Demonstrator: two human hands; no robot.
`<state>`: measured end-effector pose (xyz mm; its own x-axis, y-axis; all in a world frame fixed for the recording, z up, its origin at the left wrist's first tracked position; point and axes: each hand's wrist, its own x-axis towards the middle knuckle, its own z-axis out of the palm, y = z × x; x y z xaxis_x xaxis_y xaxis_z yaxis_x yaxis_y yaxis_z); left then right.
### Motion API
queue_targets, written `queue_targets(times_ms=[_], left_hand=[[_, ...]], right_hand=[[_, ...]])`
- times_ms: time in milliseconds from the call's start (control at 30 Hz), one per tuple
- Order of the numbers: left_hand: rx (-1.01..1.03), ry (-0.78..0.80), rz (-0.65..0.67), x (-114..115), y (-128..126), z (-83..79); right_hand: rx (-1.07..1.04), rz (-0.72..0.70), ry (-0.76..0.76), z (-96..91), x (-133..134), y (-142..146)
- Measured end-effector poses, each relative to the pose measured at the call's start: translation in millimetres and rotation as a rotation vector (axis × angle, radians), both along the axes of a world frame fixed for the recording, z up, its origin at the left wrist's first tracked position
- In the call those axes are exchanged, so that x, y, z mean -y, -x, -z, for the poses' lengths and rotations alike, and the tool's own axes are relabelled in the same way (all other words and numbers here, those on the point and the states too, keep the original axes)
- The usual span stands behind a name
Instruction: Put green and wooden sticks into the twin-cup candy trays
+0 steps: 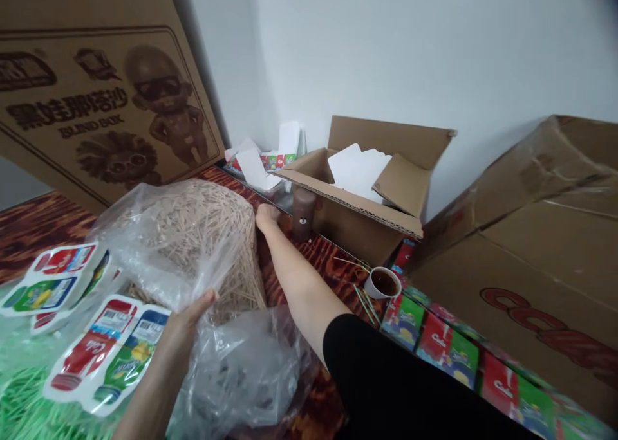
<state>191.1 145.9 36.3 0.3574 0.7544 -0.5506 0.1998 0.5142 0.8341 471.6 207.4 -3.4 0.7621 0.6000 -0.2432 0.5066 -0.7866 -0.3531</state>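
Two hands flank a heap of thin wooden sticks (207,228) lying in a clear plastic bag (241,363). The left hand (186,324) pinches the bag's near edge between thumb and fingers, with bottle-printed cards (103,356) just to its left. The right hand (267,216) reaches past the heap, which crowds its wrist, to a spot beside a brown bear-faced jar (303,211) and an open cardboard box (381,221), its forearm passing a small cup (383,282). Those far fingers curl away from the camera, so whether they grip anything cannot be told.
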Motion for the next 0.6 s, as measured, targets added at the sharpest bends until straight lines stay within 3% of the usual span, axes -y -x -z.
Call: queue_targets(times_ms=[200, 400, 500, 600], left_hand=[[0.035, 0.009, 0.011, 6.4, -8.7, 9.4], [0.104, 0.013, 0.008, 13.9, -10.3, 8.4], [0.126, 0.047, 0.016, 13.3, -8.4, 9.4], [0.121, 0.075, 0.03, 10.6, -6.3, 14.4]], right_hand=[[-0.001, -0.14, 0.056, -8.7, 49.2, 32.8], [0.074, -0.231, 0.039, -29.2, 149.8, 79.3], [0.109, -0.194, 0.098, -35.9, 206.3, 77.3], [0.169, -0.055, 0.172, -36.5, 241.0, 55.0]])
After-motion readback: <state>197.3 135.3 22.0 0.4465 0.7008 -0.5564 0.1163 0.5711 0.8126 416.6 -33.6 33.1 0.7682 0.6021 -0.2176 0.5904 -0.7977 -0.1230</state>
